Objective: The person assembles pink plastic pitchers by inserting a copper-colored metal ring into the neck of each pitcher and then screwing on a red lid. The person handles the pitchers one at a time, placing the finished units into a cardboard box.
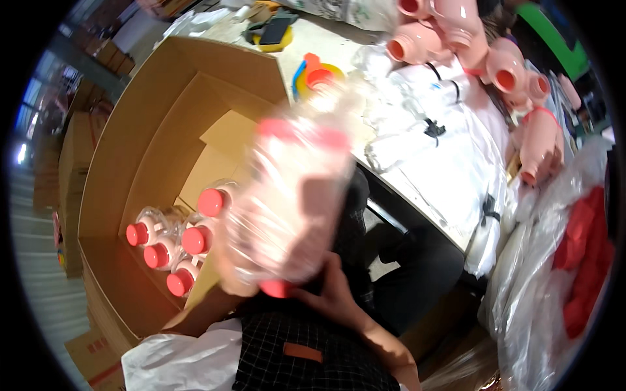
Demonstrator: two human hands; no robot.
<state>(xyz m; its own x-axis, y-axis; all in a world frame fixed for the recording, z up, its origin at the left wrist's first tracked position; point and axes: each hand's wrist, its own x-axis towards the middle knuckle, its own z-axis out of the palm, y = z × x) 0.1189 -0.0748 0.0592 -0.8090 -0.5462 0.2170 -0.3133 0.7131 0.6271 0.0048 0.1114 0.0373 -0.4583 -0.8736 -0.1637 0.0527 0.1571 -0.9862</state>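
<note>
A clear plastic bag of pink bottles with red caps (287,195) hangs tilted in front of me, smeared by motion. Its left side overlaps the open cardboard box (130,156). My right hand (336,296) is closed on the bag's lower right corner, beside a red cap. At the bag's lower left, my left hand (233,270) presses against it; its fingers are blurred and partly hidden. Inside the box, several wrapped pink bottles with red caps (195,241) stand together at the near end.
On the white table (417,182) lie white plastic bags (450,124) with black ties, a phone (275,30) and a yellow tape roll (332,70). Loose uncapped pink bottles (508,72) are heaped at the back right. A clear sack with red pieces (580,260) stands at right.
</note>
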